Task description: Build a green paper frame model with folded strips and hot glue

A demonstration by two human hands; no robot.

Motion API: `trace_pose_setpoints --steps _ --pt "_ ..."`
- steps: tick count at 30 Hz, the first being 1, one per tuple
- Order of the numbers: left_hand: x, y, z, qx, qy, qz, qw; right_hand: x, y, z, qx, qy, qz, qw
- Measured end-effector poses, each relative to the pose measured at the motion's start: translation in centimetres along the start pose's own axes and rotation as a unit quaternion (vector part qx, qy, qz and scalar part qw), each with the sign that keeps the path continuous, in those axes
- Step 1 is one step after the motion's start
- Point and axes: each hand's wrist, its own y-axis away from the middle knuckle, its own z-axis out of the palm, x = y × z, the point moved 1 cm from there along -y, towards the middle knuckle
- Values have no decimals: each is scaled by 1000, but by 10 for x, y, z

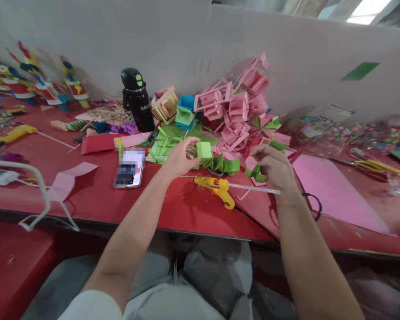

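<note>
My left hand [183, 155] pinches a small light-green paper cube [204, 151] between thumb and fingers. Just right of the cube lies a zigzag-folded green paper strip [228, 165]. My right hand [272, 165] hovers over the table with its fingers bent together. Close to those fingertips is another folded green paper piece [256, 174]; whether they grip it or something smaller cannot be made out. Between my forearms a yellow hot glue gun [216, 186] lies on the red table, nozzle to the left, with a clear glue stick [253, 188] poking from its back.
A phone [129, 168] lies left of my left hand. Behind stand a black bottle [138, 100], a blue-and-green paper box [186, 111] and piled pink paper boxes [238, 104]. A pink sheet [336, 191] covers the right side. The glue gun's cord [258, 223] crosses the front edge.
</note>
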Motion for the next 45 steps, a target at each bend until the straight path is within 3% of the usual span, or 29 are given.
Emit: trace_pose_setpoints --steps 8,15,20,25,37,45 --pt "5 1 1 -5 -5 -11 1000 -18 -42 45 -30 -186 57 980" --pt "1 -1 2 -9 6 0 1000 11 -61 70 7 -211 44 977" --pt "1 0 2 -7 14 -1 1000 28 -55 76 45 -191 8 981" --pt "1 0 2 -7 17 -4 1000 22 -49 82 75 -195 11 978" --pt "1 -1 4 -7 31 7 999 0 -39 85 30 -135 -1 990" --pt "4 -1 5 -8 23 27 999 0 -39 92 41 -93 -47 994"
